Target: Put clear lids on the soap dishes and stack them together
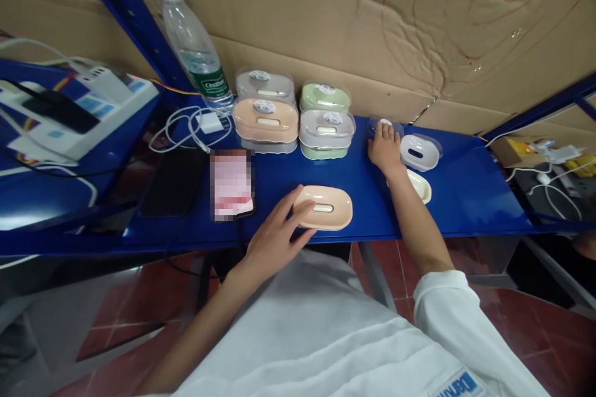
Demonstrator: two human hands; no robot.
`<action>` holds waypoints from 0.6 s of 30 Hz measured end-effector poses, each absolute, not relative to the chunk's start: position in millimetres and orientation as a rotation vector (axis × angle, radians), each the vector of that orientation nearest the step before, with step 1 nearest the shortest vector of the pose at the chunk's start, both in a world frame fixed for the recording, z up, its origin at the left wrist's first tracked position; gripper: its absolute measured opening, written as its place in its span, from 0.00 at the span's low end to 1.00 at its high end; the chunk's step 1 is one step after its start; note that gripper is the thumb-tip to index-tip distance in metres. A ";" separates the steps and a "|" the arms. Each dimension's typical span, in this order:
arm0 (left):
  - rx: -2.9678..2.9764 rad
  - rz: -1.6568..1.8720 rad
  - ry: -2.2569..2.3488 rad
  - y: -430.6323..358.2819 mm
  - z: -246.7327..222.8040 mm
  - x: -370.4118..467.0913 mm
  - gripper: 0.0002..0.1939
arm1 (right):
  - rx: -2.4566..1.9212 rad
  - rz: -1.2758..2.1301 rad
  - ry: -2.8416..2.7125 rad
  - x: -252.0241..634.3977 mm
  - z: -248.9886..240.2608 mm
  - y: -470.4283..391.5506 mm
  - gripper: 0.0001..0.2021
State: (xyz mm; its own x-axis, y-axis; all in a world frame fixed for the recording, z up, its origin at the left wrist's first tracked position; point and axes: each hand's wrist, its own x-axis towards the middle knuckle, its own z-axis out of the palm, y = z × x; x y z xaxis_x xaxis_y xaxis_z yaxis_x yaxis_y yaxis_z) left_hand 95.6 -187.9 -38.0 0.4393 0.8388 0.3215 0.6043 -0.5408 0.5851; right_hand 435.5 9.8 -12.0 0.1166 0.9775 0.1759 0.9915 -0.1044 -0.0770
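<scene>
A peach oval dish (342,208) with a cream slotted insert lies near the table's front edge. My left hand (284,226) rests at its left side, fingers spread, one reaching over the insert. Farther right, my right hand (385,146) is on a clear plastic lid (373,126) at the table's back; a small whitish item shows at its fingertips, too small to make out. Beside it stand a white oval dish with a dark slot (426,158) and a cream tray (423,187), partly behind my right forearm.
Stacked lidded boxes, peach (284,130), grey (288,82), lilac (342,130) and green (321,98), stand at the back. Left are a water bottle (190,43), a white cable with charger (209,123), a blurred phone (230,183) and a power strip (139,99). Cardboard (326,12) rises behind.
</scene>
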 end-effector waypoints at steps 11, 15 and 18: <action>2.201 0.829 1.254 -187.3 -39.1 94.7 0.28 | -2.026 0.184 -2.390 460.3 5.3 -21.4 0.44; 2.113 0.800 1.353 -180.0 -35.7 102.4 0.39 | -2.014 0.218 -2.352 467.0 13.4 -26.4 0.46; 2.148 0.761 1.408 -168.0 -32.5 114.0 0.46 | -2.061 0.359 -2.334 471.3 14.8 -30.6 0.51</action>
